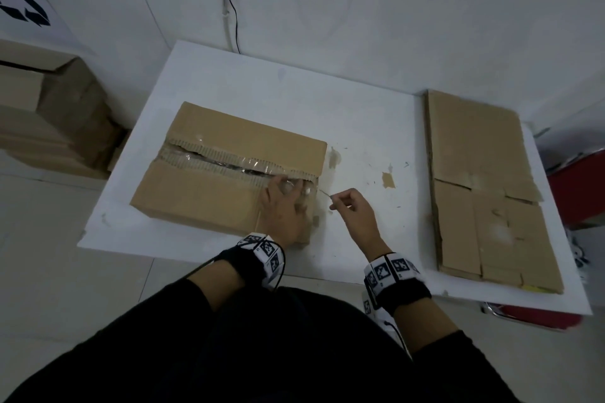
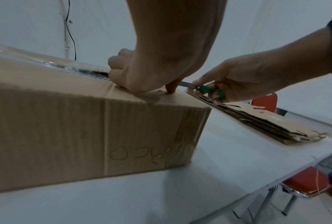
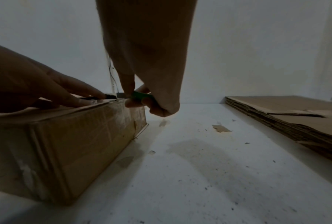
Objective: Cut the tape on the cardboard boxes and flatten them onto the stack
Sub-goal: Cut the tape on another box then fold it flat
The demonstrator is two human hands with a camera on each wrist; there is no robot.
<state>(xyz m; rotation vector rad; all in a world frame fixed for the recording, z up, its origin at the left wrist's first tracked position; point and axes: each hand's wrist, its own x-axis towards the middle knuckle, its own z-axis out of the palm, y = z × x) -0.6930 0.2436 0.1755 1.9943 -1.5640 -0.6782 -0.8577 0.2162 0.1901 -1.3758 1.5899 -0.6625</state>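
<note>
Cardboard box (image 1: 229,170) at table (image 1: 360,127) centre, its clear tape (image 1: 229,164) along the top seam. Left hand (image 1: 284,209), fingers spread, presses the box top near its 3 o'clock end. Right hand (image 1: 355,209) grips a green-handled knife (image 2: 209,90), blade at that end. Flattened stack (image 1: 484,186) lies at 3 o'clock, well apart.

We can make out handwriting on the near side wall of the cardboard box (image 2: 84,128): pen strokes that, seen upside down in the left wrist view, look like "O", "C" and perhaps "I" or "P", though we cannot read a whole word. On a white sheet (image 1: 29,6) at the far left we see part of a dark arrow symbol, cut off by the frame. The wristbands (image 1: 393,271) carry black-and-white square code markers with tiny characters we cannot read.
</note>
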